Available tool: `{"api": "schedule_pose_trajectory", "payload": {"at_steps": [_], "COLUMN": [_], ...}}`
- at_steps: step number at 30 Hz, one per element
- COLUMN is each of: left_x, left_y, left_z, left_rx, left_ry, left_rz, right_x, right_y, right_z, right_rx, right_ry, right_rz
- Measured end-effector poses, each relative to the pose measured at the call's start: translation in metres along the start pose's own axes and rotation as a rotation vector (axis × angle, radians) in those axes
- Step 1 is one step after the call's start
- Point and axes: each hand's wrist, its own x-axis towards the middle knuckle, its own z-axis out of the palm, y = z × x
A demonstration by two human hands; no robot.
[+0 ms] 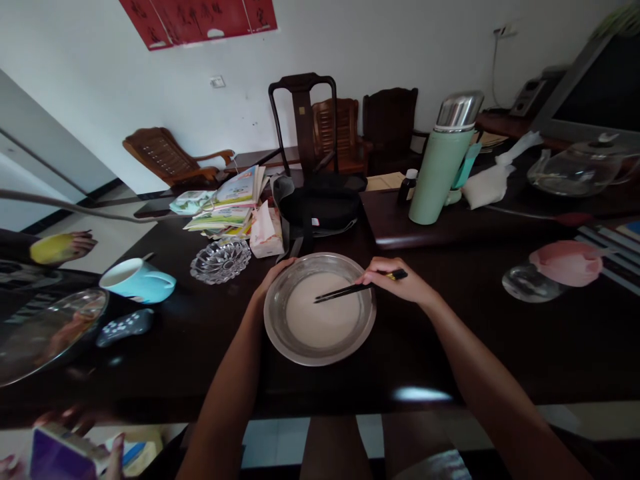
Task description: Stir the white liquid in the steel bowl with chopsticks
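A round metal bowl point(280, 337) of pale batter point(323, 317) sits on the dark table point(450, 347) right in front of me. My left hand point(270, 283) curls round the bowl's left rim and steadies it. My right hand point(400, 283) is closed on a pair of black chopsticks point(345, 291), held over the bowl's upper right edge. Their tips reach down to the batter near its middle.
A glass ashtray point(220, 260), a blue mug point(137, 280) and a remote point(124, 327) lie to the left. Behind the bowl sit a black bag point(320, 207), books point(227, 200) and a green thermos point(443, 160). Another person's hand point(75, 427) shows at bottom left.
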Motion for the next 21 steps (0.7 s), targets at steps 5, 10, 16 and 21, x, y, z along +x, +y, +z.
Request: {"api": "schedule_pose_trajectory", "payload": {"at_steps": [5, 10, 16, 21], "left_x": [0.000, 0.000, 0.001, -0.001], "left_y": [0.000, 0.002, 0.001, 0.004], "left_z": [0.001, 0.002, 0.001, 0.004], "left_rx": [-0.012, -0.028, -0.008, 0.015], "left_ry": [-0.028, -0.016, -0.010, 0.011], "left_rz": [0.013, -0.009, -0.002, 0.009], "right_x": [-0.003, 0.000, 0.000, 0.006], "right_y": [0.000, 0.002, 0.005, 0.016], "right_z": [-0.011, -0.004, -0.011, 0.000], "right_rx": [0.116, 0.042, 0.053, 0.094], "right_ry": [0.051, -0.048, 0.205, 0.528], "right_rz": [0.112, 0.044, 0.103, 0.237]}}
